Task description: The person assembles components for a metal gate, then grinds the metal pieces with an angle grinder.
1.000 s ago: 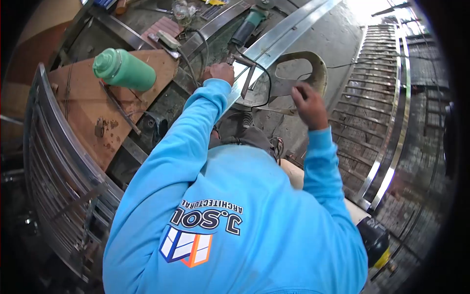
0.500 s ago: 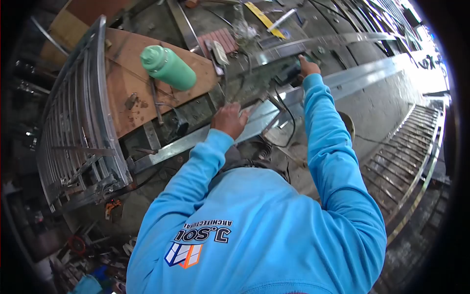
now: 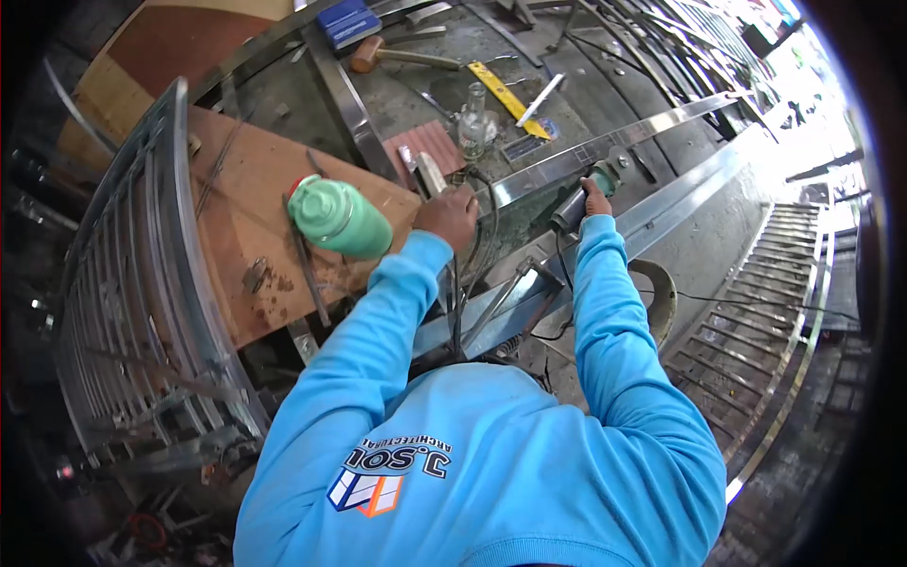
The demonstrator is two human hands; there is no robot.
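My right hand (image 3: 595, 200) is wrapped round an angle grinder (image 3: 573, 210), whose disc end points away from me over the metal bars. My left hand (image 3: 448, 217) is at the near end of a pale, narrow block (image 3: 431, 176), its fingers curled. What those fingers hold, if anything, is hidden. Dark cables (image 3: 493, 210) loop down just right of this hand. A green bottle (image 3: 342, 217) stands to its left on a brown wooden board (image 3: 248, 198). Below the grinder runs a long shiny metal bar (image 3: 652, 225).
A barred metal frame (image 3: 142, 312) stands at left, and another grille (image 3: 765, 302) lies at right. Farther off are a mallet (image 3: 367, 55), a yellow level (image 3: 508, 94), a glass bottle (image 3: 473, 128) and a blue box (image 3: 348, 23). A curved metal band (image 3: 661, 298) sits near my right forearm.
My left hand has moved away from the long metal bar, up to the pale block and cables. My right hand, with the grinder, sits lower in view. The camera view has shifted.
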